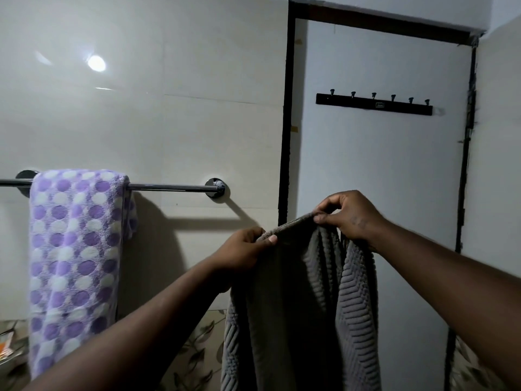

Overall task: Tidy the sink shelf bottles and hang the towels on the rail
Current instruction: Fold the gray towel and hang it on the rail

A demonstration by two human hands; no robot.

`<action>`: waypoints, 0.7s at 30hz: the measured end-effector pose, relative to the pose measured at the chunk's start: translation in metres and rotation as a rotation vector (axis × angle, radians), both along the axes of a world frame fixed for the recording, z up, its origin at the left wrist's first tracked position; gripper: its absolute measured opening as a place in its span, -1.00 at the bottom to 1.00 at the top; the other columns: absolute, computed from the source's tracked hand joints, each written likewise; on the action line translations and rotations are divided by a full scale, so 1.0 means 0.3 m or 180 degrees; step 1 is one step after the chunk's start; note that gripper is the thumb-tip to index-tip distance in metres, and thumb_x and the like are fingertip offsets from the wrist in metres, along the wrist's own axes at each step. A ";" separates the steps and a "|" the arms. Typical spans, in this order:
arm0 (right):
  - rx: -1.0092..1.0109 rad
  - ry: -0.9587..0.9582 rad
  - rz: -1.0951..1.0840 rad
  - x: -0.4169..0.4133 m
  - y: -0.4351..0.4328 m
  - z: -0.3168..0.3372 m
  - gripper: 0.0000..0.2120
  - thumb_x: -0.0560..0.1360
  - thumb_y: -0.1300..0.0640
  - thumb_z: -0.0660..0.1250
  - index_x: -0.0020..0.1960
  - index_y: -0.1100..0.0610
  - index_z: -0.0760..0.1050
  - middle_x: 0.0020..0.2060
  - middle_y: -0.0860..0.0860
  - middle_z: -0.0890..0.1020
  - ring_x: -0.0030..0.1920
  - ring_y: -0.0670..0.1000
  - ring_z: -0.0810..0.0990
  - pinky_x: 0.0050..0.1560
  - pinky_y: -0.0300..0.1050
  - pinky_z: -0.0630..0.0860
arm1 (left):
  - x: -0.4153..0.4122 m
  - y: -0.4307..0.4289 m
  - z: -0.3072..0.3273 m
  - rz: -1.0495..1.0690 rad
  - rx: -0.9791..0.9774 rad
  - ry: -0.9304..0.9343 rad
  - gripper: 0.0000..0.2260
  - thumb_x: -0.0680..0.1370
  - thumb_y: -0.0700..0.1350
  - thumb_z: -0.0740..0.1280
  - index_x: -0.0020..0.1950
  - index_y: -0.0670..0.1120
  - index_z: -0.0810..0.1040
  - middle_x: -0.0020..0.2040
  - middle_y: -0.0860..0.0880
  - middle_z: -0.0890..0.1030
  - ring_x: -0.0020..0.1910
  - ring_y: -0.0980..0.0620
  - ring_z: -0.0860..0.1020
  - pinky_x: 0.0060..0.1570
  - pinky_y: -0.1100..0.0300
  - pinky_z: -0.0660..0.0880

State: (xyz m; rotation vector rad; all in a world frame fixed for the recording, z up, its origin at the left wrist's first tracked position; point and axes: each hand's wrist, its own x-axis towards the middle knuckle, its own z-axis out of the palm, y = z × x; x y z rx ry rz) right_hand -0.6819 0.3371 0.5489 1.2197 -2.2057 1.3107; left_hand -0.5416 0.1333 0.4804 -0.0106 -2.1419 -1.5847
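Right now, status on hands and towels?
Left hand and right hand pinching grey towel top edge. Dotted towel on rail. Bare rail stretch unobstructed.

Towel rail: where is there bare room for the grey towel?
The towel rail is bare between the purple dotted towel and its right wall mount. The left part is covered. Both hands, left and right, hold the grey towel.

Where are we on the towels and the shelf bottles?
Done: the purple dotted towel is draped over the rail. In hand: the grey towel, pinched along its top edge by the left hand and right hand, not yet on the rail's bare right stretch. The shelf bottles are out of view, so their state is unknown.
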 end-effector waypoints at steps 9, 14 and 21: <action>0.0204 -0.0027 0.0955 0.070 -0.075 -0.032 -0.91 0.46 0.18 0.55 -0.04 0.07 0.73 -0.09 -0.02 0.76 -0.02 -0.13 0.71 -0.04 -0.38 0.55 | -0.038 0.066 0.082 0.0088 -0.0122 0.0354 -0.80 0.60 -0.04 0.42 -0.09 -0.16 0.54 -0.30 -0.13 0.45 -0.37 0.01 0.39 -0.38 0.18 0.27; -0.0257 -0.0058 0.0152 0.021 -0.036 -0.021 -0.96 0.46 0.19 0.54 -0.10 0.13 0.70 -0.16 0.02 0.71 -0.14 -0.08 0.64 0.00 -0.19 0.51 | -0.021 0.017 0.036 0.0042 -0.0106 0.0094 -0.67 0.62 -0.02 0.38 0.02 -0.34 0.53 -0.18 -0.21 0.53 -0.19 -0.11 0.46 -0.17 0.03 0.38; 0.0595 -0.0419 0.1086 0.070 -0.082 -0.044 -0.59 0.47 0.21 0.54 0.29 0.00 0.63 0.20 -0.13 0.69 0.26 -0.22 0.60 0.31 -0.27 0.46 | -0.036 0.060 0.089 -0.0025 -0.0019 0.0533 -0.84 0.61 -0.19 0.40 0.01 -0.30 0.54 -0.17 -0.24 0.57 -0.16 -0.13 0.51 -0.12 0.00 0.41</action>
